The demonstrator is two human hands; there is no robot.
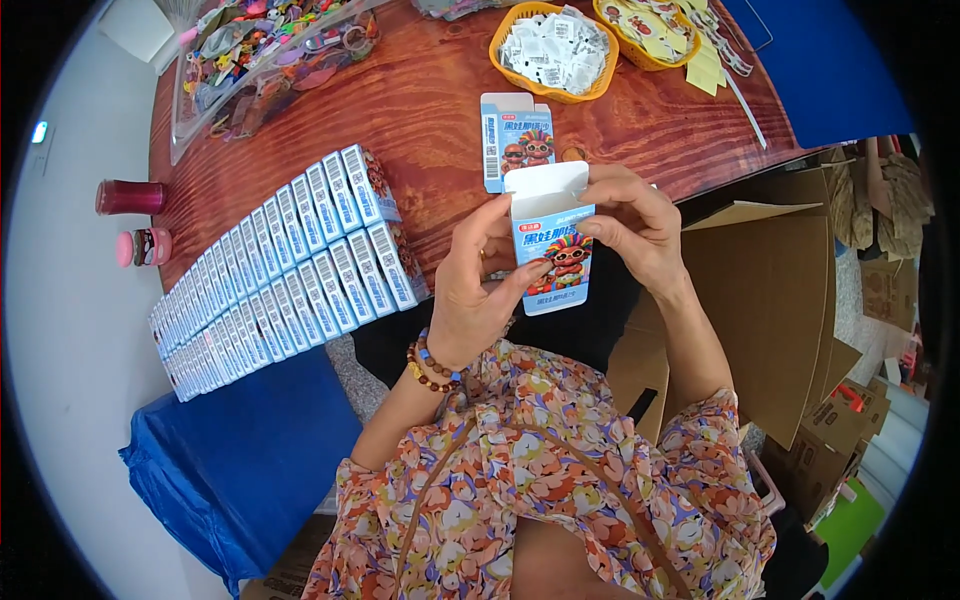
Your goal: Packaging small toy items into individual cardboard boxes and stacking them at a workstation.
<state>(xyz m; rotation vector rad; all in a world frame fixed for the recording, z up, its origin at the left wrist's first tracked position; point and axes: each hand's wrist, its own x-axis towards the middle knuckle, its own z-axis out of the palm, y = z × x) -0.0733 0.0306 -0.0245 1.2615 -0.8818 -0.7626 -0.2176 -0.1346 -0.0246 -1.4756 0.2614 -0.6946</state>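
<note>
A small light-blue carton [553,262] with a cartoon figure on its front is held upright above the table's near edge. Its top is open, with a white flap standing up at the back. My left hand [470,285] grips the carton's left side, thumb across the front. On the upper right edge, the fingers and thumb of my right hand [640,225] close around the carton near its mouth. Just beyond lies a second carton of the same kind [518,145] on the table, its end flaps extended. Whether anything is inside the held carton cannot be seen.
Two long rows of packed cartons [280,265] line the table's left side. Behind them stands a transparent bin [262,62] of small colourful toys. Yellow baskets hold white packets [556,48] and yellow cards [650,30]. An open cardboard box [760,300] sits at the right.
</note>
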